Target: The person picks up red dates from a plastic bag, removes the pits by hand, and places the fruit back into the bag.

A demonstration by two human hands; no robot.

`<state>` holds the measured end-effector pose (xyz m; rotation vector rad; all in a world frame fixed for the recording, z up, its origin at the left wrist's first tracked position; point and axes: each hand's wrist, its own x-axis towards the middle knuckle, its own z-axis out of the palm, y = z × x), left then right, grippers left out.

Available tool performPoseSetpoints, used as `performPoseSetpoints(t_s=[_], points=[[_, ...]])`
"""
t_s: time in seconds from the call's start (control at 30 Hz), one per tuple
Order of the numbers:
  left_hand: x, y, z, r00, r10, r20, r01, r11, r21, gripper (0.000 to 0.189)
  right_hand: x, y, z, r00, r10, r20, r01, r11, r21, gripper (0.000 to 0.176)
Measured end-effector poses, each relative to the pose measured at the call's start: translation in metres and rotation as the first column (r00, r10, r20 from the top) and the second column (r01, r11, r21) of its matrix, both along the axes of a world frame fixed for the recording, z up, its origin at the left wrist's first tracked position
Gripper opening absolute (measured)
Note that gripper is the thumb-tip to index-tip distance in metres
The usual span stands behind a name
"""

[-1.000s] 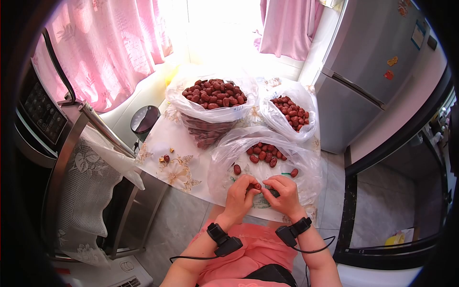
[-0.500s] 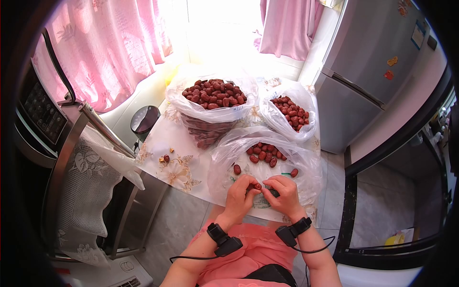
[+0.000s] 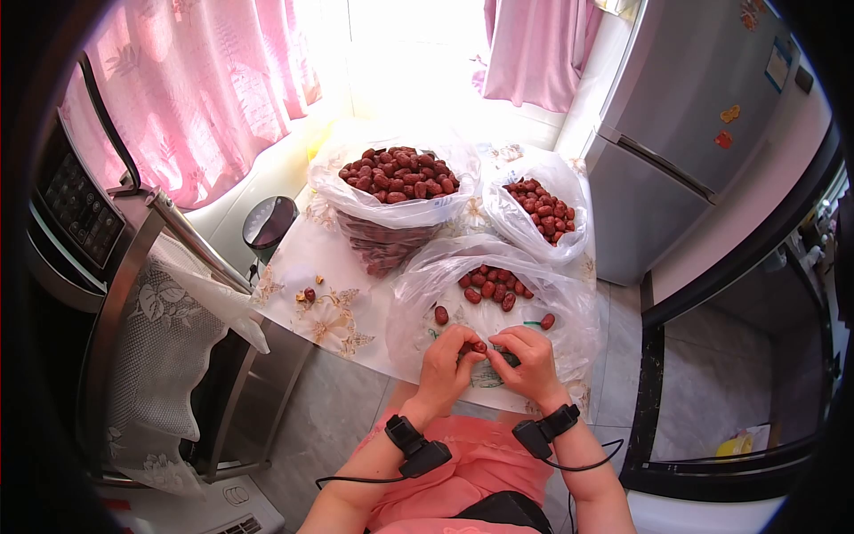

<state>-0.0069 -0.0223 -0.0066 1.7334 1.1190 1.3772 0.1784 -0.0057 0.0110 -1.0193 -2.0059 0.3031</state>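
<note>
My left hand (image 3: pixel 447 366) is closed on a red date (image 3: pixel 479 347), pinched between thumb and fingers. Close beside it, my right hand (image 3: pixel 527 363) has thumb and fingertips drawn together at the date's right end; anything between them is too small to make out. Both hands are over the near part of an open clear plastic bag (image 3: pixel 405 311), where several loose dates (image 3: pixel 487 289) lie. Behind it on the left stands a large bag (image 3: pixel 382 231) full of dates, and on the right a smaller bag (image 3: pixel 578 233) holds more.
On the flowered tablecloth (image 3: pixel 356 311), a date (image 3: pixel 310 294) lies at the left with small yellowish bits. A dark round bin (image 3: pixel 269 222) stands beyond the table's left edge. At the right is a grey fridge (image 3: pixel 654 196); an oven (image 3: pixel 231 400) stands at the left.
</note>
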Motion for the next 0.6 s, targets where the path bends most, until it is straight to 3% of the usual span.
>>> performPoseSetpoints(t_s=[0.6], points=[[0.0004, 0.001, -0.001, 1.0, 0.009, -0.015, -0.008, 0.999, 0.044, 0.019, 0.0, 0.0001, 0.0003, 1.0, 0.001, -0.004, -0.001, 1.0, -0.005, 0.017]])
